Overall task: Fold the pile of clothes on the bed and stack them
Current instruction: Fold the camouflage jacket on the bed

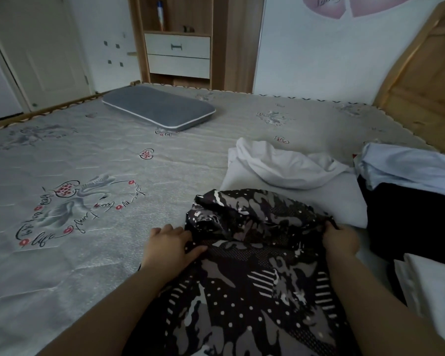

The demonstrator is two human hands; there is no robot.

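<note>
— Fingers of the left hand (170,246) first: what are they doing?

— Curled over the left edge of the patterned garment (244,273), thumb on top of the cloth, pinching it. The right hand (341,241) grips the opposite edge, fingers tucked under the fabric so I cannot tell how they lie, only that they hold it.

— Where is that garment?

— On the bed (75,160), near the lower middle of the view, between the 2 forearms. It is black, grey and white, with dots and stripes.

— What is around it?

— Just behind it, touching its bunched far end, lies a white garment (283,168), crumpled on top. To the right are a pale blue garment (409,165) over a black garment (406,222), and a white fold (432,283) at the right edge. A grey pillow (159,107) sits well apart, toward the far side of the bed. A wooden headboard (427,80) rises on the right; a cabinet with 2 drawers (177,55) stands against the far wall.

— Which way does the garment run?

— Its long axis runs from the person outward, far end rumpled and raised.
</note>
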